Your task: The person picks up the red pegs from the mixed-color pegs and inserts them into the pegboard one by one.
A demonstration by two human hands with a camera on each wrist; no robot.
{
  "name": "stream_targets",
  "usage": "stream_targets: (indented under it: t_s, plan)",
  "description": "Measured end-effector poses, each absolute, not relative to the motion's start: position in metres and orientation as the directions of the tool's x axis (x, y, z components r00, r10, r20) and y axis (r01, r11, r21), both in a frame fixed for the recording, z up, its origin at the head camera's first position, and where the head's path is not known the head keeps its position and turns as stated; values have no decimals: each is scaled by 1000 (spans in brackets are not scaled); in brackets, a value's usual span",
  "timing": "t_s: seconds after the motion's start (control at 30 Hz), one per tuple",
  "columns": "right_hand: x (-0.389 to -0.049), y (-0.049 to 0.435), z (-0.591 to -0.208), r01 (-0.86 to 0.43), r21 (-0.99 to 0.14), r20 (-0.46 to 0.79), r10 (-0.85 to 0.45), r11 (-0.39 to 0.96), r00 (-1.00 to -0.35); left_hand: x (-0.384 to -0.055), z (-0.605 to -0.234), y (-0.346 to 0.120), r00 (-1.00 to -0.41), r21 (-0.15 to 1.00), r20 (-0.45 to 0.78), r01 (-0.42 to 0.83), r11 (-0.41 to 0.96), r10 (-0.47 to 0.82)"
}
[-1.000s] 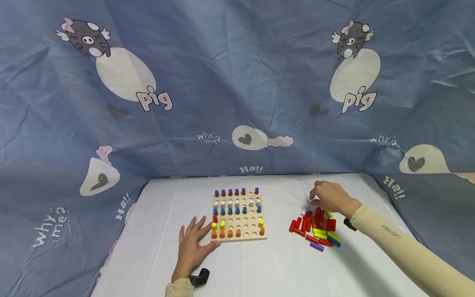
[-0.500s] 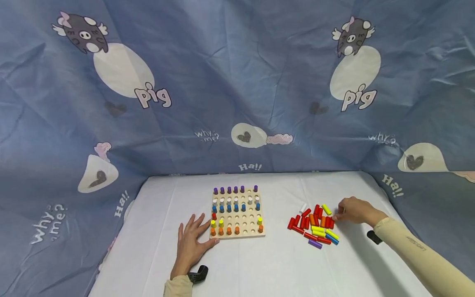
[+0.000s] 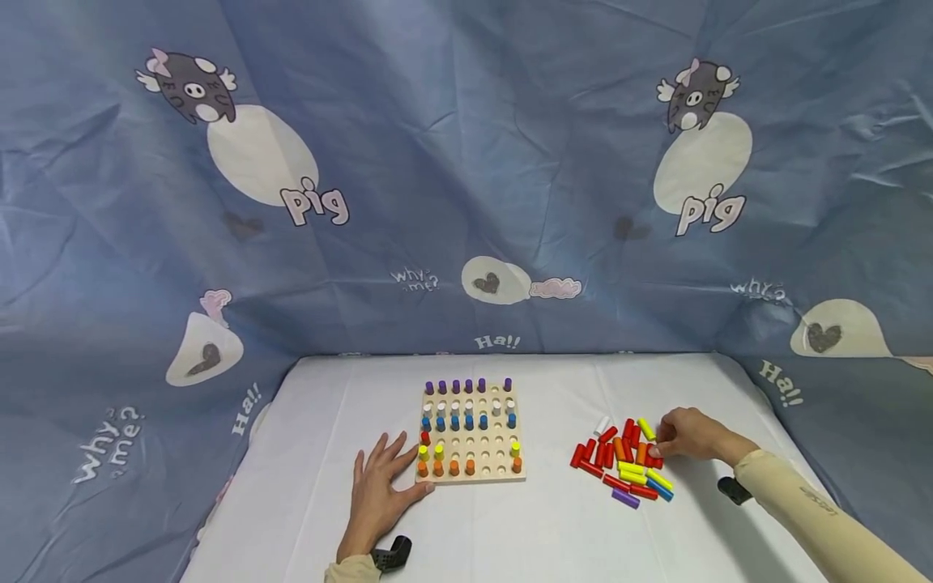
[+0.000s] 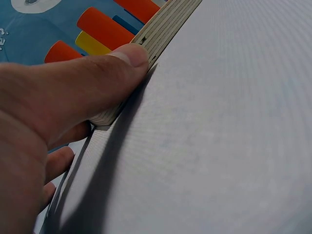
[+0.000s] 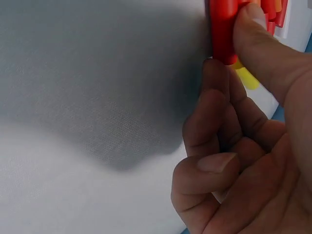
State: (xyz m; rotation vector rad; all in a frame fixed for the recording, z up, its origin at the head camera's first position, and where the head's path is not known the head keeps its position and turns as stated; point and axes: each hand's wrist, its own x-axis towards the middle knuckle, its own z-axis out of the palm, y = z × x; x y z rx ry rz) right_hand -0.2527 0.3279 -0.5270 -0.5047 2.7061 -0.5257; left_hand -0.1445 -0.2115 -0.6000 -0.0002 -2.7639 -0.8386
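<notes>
The wooden pegboard (image 3: 481,478) stands left of centre on the white cloth, with rows of purple, white, blue, red, yellow and orange pegs upright in it. My left hand (image 3: 379,490) lies at its near left corner, fingers spread and fairly straight. In the left wrist view, the thumb presses the board's layered edge (image 4: 168,27) beside an orange peg (image 4: 105,27). At the right side of the loose pile, my right hand (image 3: 692,435) pinches a red peg (image 5: 224,36) between thumb and index finger. The other fingers are curled in.
Loose red pegs (image 3: 590,468) lie scattered with yellow pegs (image 3: 632,478), a blue peg (image 3: 659,491), a purple peg (image 3: 625,498) and a white peg (image 3: 601,424). A patterned blue curtain (image 3: 408,202) rises behind the cloth-covered table (image 3: 554,534).
My right hand has moved from above the pile's far side to its right edge, down at the red pegs. The left hand stays at the board's corner. The head view shifts slightly.
</notes>
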Motion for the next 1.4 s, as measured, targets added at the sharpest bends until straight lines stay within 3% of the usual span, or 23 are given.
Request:
stream_targets:
  t_s: [0.47,1.4]
  plan:
    - [-255,336,-529,-245,-511,-286,-432,824,-855,-144,-600,-212,-972,555,228,80,828,-59]
    - [-255,334,-518,-140,-534,-386,-388,834,-837,-143,-600,-214,-969,551,243,100,829,-45]
